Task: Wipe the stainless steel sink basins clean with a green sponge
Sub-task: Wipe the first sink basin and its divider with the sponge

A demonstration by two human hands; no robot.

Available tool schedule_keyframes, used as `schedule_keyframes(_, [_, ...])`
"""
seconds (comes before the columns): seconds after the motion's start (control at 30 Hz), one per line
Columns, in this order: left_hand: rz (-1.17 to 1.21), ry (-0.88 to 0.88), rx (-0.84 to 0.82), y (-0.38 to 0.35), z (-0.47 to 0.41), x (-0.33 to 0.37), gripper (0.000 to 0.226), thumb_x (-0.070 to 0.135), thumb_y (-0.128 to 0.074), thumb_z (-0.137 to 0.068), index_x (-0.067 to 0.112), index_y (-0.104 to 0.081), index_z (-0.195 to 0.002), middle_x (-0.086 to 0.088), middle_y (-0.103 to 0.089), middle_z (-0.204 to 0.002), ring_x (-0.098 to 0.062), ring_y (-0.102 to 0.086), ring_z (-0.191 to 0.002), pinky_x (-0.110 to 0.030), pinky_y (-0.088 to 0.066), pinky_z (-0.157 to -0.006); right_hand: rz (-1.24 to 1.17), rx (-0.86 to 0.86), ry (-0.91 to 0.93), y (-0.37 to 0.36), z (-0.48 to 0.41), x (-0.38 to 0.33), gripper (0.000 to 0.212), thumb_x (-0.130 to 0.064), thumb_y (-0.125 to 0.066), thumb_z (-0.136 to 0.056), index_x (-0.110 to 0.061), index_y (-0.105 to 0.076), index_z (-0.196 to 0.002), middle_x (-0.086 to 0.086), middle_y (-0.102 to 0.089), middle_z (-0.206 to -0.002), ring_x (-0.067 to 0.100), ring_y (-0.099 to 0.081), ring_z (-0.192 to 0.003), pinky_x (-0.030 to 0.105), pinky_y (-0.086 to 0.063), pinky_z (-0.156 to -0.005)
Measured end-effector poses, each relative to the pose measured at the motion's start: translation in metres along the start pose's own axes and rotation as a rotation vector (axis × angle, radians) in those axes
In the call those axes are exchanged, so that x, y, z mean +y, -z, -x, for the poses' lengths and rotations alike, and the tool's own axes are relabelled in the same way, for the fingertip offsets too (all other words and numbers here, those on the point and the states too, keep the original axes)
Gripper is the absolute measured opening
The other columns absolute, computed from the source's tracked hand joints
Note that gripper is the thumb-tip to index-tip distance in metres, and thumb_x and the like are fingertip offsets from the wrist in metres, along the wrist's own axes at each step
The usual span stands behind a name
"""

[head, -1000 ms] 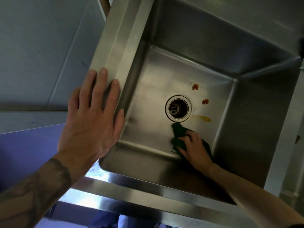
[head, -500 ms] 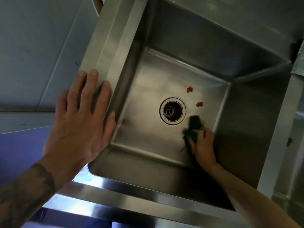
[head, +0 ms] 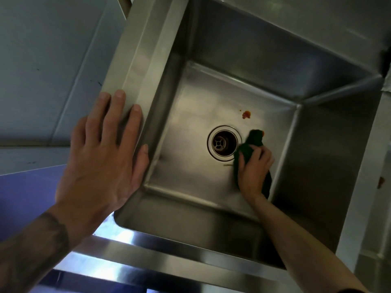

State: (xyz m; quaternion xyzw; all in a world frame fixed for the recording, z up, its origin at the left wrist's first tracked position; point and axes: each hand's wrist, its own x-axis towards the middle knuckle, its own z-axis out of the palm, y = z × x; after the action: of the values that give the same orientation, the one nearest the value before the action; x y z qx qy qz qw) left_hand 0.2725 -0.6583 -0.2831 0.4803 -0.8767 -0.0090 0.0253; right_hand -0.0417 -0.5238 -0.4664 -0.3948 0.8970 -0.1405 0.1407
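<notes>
Head camera looks down into the square stainless steel sink basin [head: 190,127]; the right hand [head: 254,170] curls its fingers over the dark green sponge [head: 252,140], gripping it against the basin floor; the round metal drain [head: 223,143] lies just left of those fingers; a small reddish-brown stain [head: 246,114] sits beyond their tips, apart from the sponge; the left hand [head: 99,166] lies flat, fingers straight and relaxed, on the brushed steel sink rim [head: 143,66].

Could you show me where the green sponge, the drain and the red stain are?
green sponge [head: 254,141], head view, on its uncovered upper end.
drain [head: 222,143], head view, on the centre of its strainer.
red stain [head: 246,114], head view, on its middle.
</notes>
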Motion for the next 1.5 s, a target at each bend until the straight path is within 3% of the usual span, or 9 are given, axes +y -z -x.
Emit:
schedule_keyframes(0.2, [0.009,0.000,-0.014,0.001,0.000,-0.001,0.062,0.037,-0.036,-0.111,-0.001,-0.036,-0.159,-0.030,-0.023,-0.170,-0.051,-0.026,-0.156,-0.065,-0.035,-0.111,0.138,-0.250,0.386,0.009,0.024,0.025,0.051,-0.021,-0.077,-0.092,-0.006,-0.055,-0.136,0.021,-0.044,-0.144,0.036,-0.040,-0.130,0.046,-0.044,-0.109])
schedule_keyframes(0.37, [0.001,-0.001,-0.017,0.001,0.000,0.001,0.062,0.037,-0.037,-0.110,-0.002,-0.036,-0.159,-0.031,-0.024,-0.169,-0.051,-0.026,-0.155,-0.064,-0.034,-0.111,0.079,0.065,-0.096,0.010,-0.032,0.017,0.042,-0.026,-0.064,-0.101,-0.002,-0.051,-0.134,0.026,-0.043,-0.146,0.042,-0.041,-0.132,0.056,-0.041,-0.111])
schedule_keyframes(0.6, [0.004,-0.006,-0.016,0.001,0.000,-0.001,0.063,0.037,-0.037,-0.110,-0.002,-0.036,-0.160,-0.031,-0.023,-0.169,-0.051,-0.025,-0.156,-0.064,-0.034,-0.111,0.039,-0.217,0.278,0.009,0.023,0.017,0.048,-0.017,-0.074,-0.093,-0.004,-0.054,-0.134,0.020,-0.042,-0.144,0.034,-0.039,-0.132,0.042,-0.038,-0.112])
schedule_keyframes(0.8, [0.016,-0.007,-0.002,0.001,0.000,0.001,0.062,0.036,-0.037,-0.110,-0.002,-0.037,-0.159,-0.031,-0.025,-0.169,-0.051,-0.026,-0.155,-0.064,-0.035,-0.112,0.022,0.041,-0.070,0.003,-0.021,-0.004,0.043,-0.024,-0.064,-0.101,0.000,-0.052,-0.135,0.027,-0.044,-0.142,0.042,-0.042,-0.128,0.048,-0.038,-0.108])
schedule_keyframes(0.97, [0.025,-0.007,-0.004,0.002,0.000,0.000,0.062,0.036,-0.038,-0.110,-0.002,-0.037,-0.159,-0.031,-0.024,-0.169,-0.051,-0.026,-0.155,-0.065,-0.035,-0.112,0.068,-0.220,0.302,0.002,0.038,0.003,0.051,-0.021,-0.076,-0.093,-0.003,-0.052,-0.135,0.023,-0.043,-0.141,0.035,-0.040,-0.127,0.041,-0.041,-0.106])
schedule_keyframes(1.03, [0.021,-0.004,0.000,0.002,0.000,0.001,0.062,0.036,-0.038,-0.110,-0.002,-0.037,-0.159,-0.032,-0.025,-0.168,-0.051,-0.026,-0.155,-0.065,-0.035,-0.111,0.040,-0.170,0.230,0.002,0.026,0.003,0.050,-0.018,-0.076,-0.092,-0.003,-0.053,-0.134,0.022,-0.043,-0.140,0.035,-0.041,-0.126,0.045,-0.045,-0.106])
schedule_keyframes(1.13, [0.017,-0.008,-0.002,0.002,0.000,0.001,0.062,0.036,-0.038,-0.110,-0.002,-0.037,-0.159,-0.032,-0.026,-0.168,-0.052,-0.027,-0.154,-0.065,-0.036,-0.111,-0.040,-0.003,-0.100,-0.015,0.020,-0.030,0.047,-0.018,-0.073,-0.094,-0.001,-0.052,-0.133,0.026,-0.046,-0.139,0.039,-0.044,-0.125,0.051,-0.049,-0.103])
schedule_keyframes(1.33, [0.040,-0.021,0.027,-0.001,0.000,-0.001,0.061,0.034,-0.043,-0.109,-0.003,-0.039,-0.157,-0.033,-0.027,-0.166,-0.053,-0.029,-0.153,-0.067,-0.038,-0.107,0.043,-0.246,0.301,-0.012,0.037,-0.023,0.052,-0.023,-0.072,-0.095,-0.007,-0.052,-0.140,0.020,-0.039,-0.149,0.036,-0.037,-0.136,0.043,-0.038,-0.114])
schedule_keyframes(1.5, [0.046,-0.019,0.043,-0.003,0.000,-0.001,0.061,0.034,-0.045,-0.108,-0.004,-0.041,-0.156,-0.034,-0.029,-0.166,-0.053,-0.031,-0.152,-0.067,-0.040,-0.106,0.071,0.031,-0.062,0.022,-0.034,0.021,0.046,-0.016,-0.067,-0.098,-0.002,-0.050,-0.138,0.025,-0.042,-0.147,0.042,-0.042,-0.134,0.052,-0.039,-0.114])
